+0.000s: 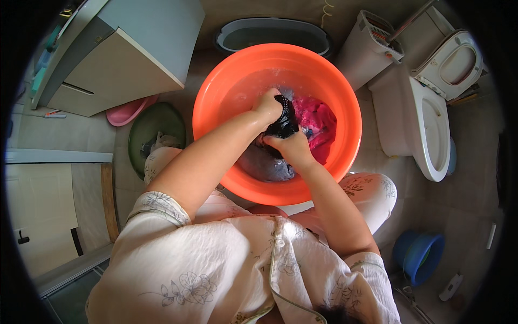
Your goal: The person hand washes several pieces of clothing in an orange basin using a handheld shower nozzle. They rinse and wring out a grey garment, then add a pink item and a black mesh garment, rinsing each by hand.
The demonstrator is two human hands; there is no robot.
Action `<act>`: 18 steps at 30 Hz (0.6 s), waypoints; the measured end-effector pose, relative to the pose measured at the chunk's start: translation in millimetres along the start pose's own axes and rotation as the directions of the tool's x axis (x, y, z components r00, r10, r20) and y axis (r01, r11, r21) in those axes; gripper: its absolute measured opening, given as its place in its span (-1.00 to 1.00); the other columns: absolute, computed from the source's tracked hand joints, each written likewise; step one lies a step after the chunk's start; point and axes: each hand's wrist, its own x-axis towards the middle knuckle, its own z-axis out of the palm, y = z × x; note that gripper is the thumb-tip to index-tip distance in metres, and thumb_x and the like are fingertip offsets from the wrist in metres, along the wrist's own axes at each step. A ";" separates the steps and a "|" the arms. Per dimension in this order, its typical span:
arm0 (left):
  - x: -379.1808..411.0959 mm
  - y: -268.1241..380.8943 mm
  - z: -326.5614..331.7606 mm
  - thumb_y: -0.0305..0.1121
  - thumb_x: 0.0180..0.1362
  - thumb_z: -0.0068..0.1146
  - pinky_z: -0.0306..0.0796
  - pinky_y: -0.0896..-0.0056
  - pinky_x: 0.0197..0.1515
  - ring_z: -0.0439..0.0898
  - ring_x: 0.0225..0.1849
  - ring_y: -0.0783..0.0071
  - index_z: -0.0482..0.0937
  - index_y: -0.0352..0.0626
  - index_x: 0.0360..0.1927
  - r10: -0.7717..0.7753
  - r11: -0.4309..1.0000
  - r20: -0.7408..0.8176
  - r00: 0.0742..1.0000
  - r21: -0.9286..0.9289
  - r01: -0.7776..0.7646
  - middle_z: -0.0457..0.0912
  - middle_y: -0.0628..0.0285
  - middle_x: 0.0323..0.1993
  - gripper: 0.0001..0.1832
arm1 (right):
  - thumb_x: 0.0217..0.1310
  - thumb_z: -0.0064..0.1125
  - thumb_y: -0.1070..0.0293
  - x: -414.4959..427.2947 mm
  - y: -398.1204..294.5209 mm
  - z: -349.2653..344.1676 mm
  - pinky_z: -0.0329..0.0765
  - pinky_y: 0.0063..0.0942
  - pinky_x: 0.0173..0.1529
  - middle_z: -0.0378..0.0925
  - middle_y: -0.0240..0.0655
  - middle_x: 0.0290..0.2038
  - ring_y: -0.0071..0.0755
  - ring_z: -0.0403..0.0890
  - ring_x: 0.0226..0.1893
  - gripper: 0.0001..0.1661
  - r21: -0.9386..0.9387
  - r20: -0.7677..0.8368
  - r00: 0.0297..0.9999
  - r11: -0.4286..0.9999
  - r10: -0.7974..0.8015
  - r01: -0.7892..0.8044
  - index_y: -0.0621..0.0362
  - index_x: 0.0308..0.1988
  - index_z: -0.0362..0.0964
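Note:
My left hand (269,106) and my right hand (292,146) both grip a wet black cloth (284,121) over a large orange plastic basin (208,101). The left hand holds its upper end, the right hand its lower part. Water with a few bubbles stands in the basin. A bright pink cloth (317,117) lies in the water right of my hands, and a grey cloth (269,167) lies below them near the rim closest to me. A bit of grey-blue cloth shows beyond my left hand. Some fingers are hidden by the black cloth.
Behind the basin stands a grey oval tub (275,36). A green basin (139,117) with cloths, a pink basin (127,113) and a cabinet (121,77) are at the left. A white bin (360,52), a toilet (431,125) and a blue bucket (412,253) stand at the right.

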 end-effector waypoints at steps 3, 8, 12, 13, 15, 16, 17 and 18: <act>-7.9 4.2 -1.3 -0.42 0.18 -0.17 0.51 0.28 -0.22 0.61 -0.31 0.29 0.51 -0.24 -0.20 -0.160 0.901 0.199 0.967 -0.371 0.225 0.60 0.13 -0.35 -0.77 | 0.06 0.25 0.37 -13.9 -13.4 -21.2 0.53 -0.33 -0.18 0.59 -0.33 -0.25 -0.38 0.60 -0.24 -0.59 0.461 0.273 0.935 0.823 0.226 -0.333 0.17 -0.04 0.43; -20.4 -13.4 -39.7 -0.18 0.23 -0.18 0.35 0.20 0.19 0.50 0.08 0.21 0.43 -0.20 0.09 0.098 0.470 0.590 0.802 -0.737 0.485 0.54 0.10 0.02 -0.56 | 0.16 0.12 0.05 -23.7 -16.6 -42.5 0.46 -0.27 -0.29 0.56 -0.22 -0.13 -0.23 0.56 -0.17 -0.46 0.763 0.464 0.870 0.424 0.167 -0.488 0.10 0.06 0.36; -53.9 -4.9 -14.2 0.06 0.34 -0.25 0.39 0.14 0.17 0.50 0.10 0.27 0.36 -0.08 0.22 0.265 0.355 0.507 0.820 -0.842 0.406 0.51 0.17 0.10 -0.45 | 0.12 0.11 -0.08 -40.7 -32.6 -19.7 0.41 -0.26 -0.32 0.51 -0.12 -0.09 -0.07 0.53 -0.20 -0.34 0.841 0.522 0.853 0.179 -0.016 -0.511 0.13 0.09 0.32; -56.1 -6.0 -13.1 0.11 0.33 -0.25 0.41 0.11 0.16 0.51 0.10 0.25 0.33 -0.06 0.25 0.350 0.243 0.530 0.772 -0.848 0.472 0.47 0.16 0.14 -0.41 | 0.10 0.11 -0.11 -45.3 -33.9 -12.5 0.41 -0.26 -0.32 0.51 -0.11 -0.09 -0.06 0.52 -0.21 -0.31 0.840 0.541 0.838 0.100 -0.076 -0.533 0.13 0.09 0.32; -63.7 3.0 -17.5 0.26 0.27 -0.31 0.40 0.02 0.15 0.45 0.15 0.09 0.32 -0.01 0.26 0.462 0.203 0.423 0.780 -0.906 0.371 0.36 0.09 0.23 -0.31 | 0.09 0.10 -0.19 -49.7 -24.0 -0.2 0.40 -0.26 -0.30 0.50 -0.13 -0.07 -0.08 0.51 -0.22 -0.26 0.831 0.549 0.816 0.014 -0.179 -0.556 0.12 0.10 0.32; -66.5 7.9 -19.3 0.34 0.24 -0.34 0.40 -0.03 0.15 0.42 0.17 0.01 0.32 0.01 0.26 0.515 0.178 0.366 0.775 -0.930 0.322 0.30 0.05 0.28 -0.26 | 0.10 0.08 -0.19 -51.5 -20.3 2.4 0.40 -0.25 -0.29 0.49 -0.14 -0.06 -0.09 0.50 -0.18 -0.27 0.839 0.534 0.821 0.002 -0.201 -0.544 0.10 0.10 0.32; -64.6 7.3 -19.0 0.34 0.22 -0.31 0.40 0.00 0.15 0.43 0.16 0.02 0.32 0.01 0.26 0.515 0.222 0.355 0.780 -0.934 0.279 0.29 0.06 0.28 -0.26 | 0.11 0.07 -0.19 -53.4 -18.8 3.3 0.40 -0.25 -0.29 0.49 -0.15 -0.05 -0.10 0.50 -0.14 -0.28 0.846 0.517 0.826 -0.011 -0.223 -0.533 0.09 0.10 0.32; -61.1 6.1 -21.1 0.35 0.21 -0.29 0.41 0.03 0.14 0.43 0.16 0.04 0.32 0.01 0.25 0.515 0.265 0.338 0.788 -0.937 0.229 0.27 0.07 0.28 -0.25 | 0.12 0.06 -0.21 -55.0 -19.1 3.9 0.41 -0.23 -0.27 0.48 -0.16 -0.03 -0.11 0.49 -0.10 -0.27 0.856 0.503 0.831 0.005 -0.238 -0.517 0.07 0.12 0.31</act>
